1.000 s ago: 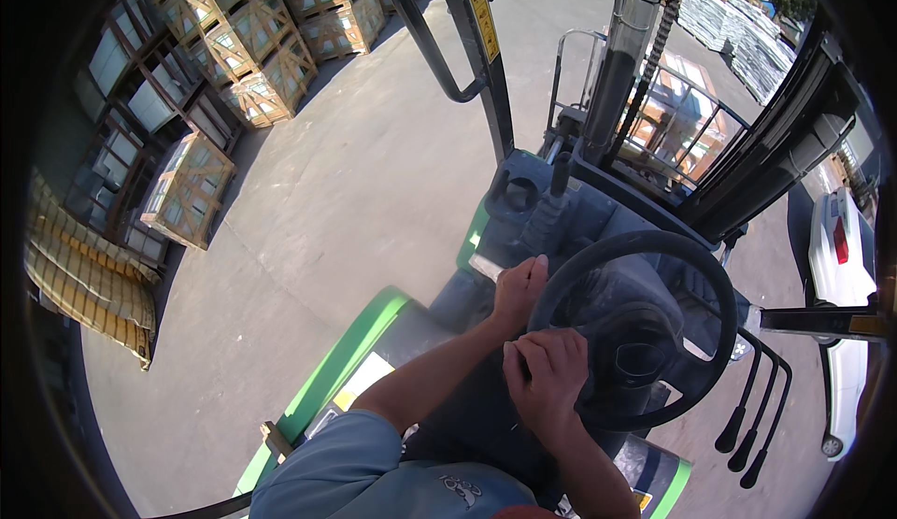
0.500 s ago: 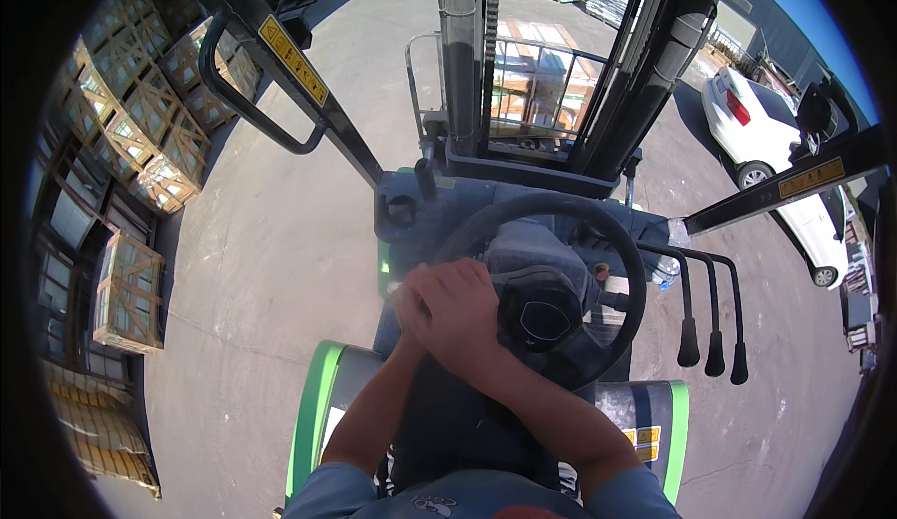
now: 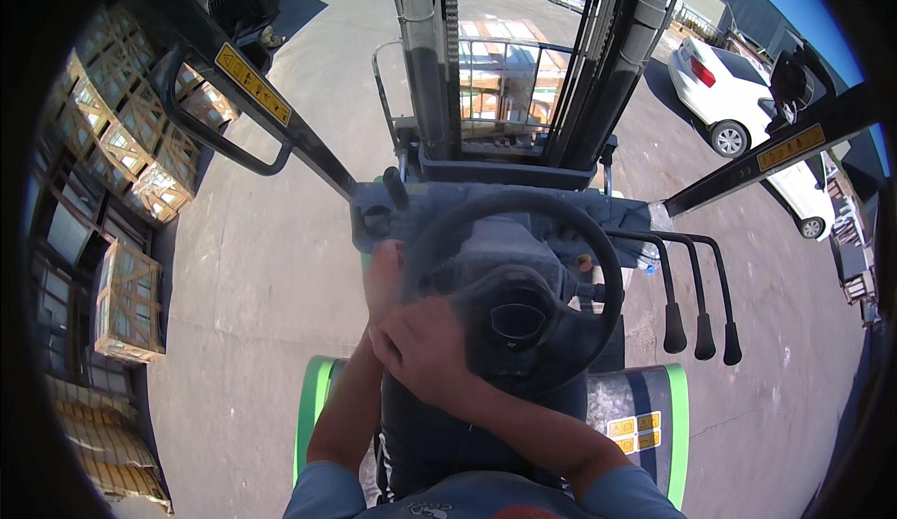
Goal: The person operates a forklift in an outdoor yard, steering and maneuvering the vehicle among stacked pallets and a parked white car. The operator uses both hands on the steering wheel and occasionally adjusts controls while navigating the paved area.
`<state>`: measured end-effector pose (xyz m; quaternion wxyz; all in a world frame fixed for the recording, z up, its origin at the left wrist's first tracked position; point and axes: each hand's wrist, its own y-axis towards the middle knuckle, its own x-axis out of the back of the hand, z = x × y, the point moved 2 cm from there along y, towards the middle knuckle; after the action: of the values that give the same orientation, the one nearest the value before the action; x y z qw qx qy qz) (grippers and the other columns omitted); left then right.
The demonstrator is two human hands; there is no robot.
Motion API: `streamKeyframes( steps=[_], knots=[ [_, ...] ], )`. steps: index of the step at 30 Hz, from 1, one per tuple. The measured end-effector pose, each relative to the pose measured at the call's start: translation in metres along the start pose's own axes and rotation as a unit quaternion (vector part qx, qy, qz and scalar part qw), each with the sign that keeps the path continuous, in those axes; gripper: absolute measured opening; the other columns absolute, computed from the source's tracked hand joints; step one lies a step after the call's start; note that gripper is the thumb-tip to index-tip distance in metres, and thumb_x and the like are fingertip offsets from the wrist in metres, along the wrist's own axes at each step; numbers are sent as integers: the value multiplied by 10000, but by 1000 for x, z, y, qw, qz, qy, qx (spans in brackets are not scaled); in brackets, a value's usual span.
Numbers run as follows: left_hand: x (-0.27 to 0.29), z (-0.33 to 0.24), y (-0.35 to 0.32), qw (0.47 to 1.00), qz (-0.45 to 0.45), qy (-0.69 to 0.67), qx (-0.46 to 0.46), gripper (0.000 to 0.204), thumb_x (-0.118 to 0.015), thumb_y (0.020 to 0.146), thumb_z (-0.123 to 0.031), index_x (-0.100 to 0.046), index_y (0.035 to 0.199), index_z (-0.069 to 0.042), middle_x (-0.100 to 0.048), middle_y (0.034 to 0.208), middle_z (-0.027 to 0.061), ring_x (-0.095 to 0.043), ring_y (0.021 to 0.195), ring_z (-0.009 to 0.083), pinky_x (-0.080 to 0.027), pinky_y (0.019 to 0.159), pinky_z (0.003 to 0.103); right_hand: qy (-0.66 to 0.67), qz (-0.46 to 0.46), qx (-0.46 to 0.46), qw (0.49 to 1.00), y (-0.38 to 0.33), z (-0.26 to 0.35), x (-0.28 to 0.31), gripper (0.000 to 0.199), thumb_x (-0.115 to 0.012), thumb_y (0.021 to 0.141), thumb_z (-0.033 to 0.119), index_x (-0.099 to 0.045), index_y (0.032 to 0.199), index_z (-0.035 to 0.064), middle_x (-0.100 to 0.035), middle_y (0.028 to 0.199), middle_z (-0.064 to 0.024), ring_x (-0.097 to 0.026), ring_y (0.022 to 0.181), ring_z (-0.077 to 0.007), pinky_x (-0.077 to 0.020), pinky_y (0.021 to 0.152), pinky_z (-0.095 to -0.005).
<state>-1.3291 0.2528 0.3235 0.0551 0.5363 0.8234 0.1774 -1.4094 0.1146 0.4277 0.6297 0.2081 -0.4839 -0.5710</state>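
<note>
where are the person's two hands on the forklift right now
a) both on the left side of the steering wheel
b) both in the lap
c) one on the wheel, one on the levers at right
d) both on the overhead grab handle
a: the left hand and right hand both sit at the left rim of the steering wheel, while the three black levers stand untouched.

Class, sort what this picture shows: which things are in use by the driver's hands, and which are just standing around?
In use:
steering wheel
left hand, on the wheel's left rim
right hand, lying over it

Standing around:
three black levers, untouched
white car
stacked crates
</note>
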Motion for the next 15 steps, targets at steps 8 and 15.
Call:
streamKeyframes(
  steps=[8, 15],
  knots=[
    [-15, 11, -7, 905, -111, -310, 271, 584, -355, 1118, -509, -670, 1158, -20, -724, 956, 100, -682, 858, 217, -561, 862, 418, 45, 98, -28, 994, -64, 13, 63, 156, -798, 857, 127, -649, 866, 81, -636, 898, -53, -639, 850, -251, -506, 860, -411],
    [-82, 88, -179, 867, -20, -312, 388, 194, -611, 1038, -278, -653, 1068, -90, -658, 909, 54, -638, 792, 165, -509, 664, 331, 10, 97, -83, 992, -119, 4, 141, 139, -798, 866, 144, -670, 878, 92, -662, 934, -35, -648, 862, -233, -497, 863, -402]
  ],
)
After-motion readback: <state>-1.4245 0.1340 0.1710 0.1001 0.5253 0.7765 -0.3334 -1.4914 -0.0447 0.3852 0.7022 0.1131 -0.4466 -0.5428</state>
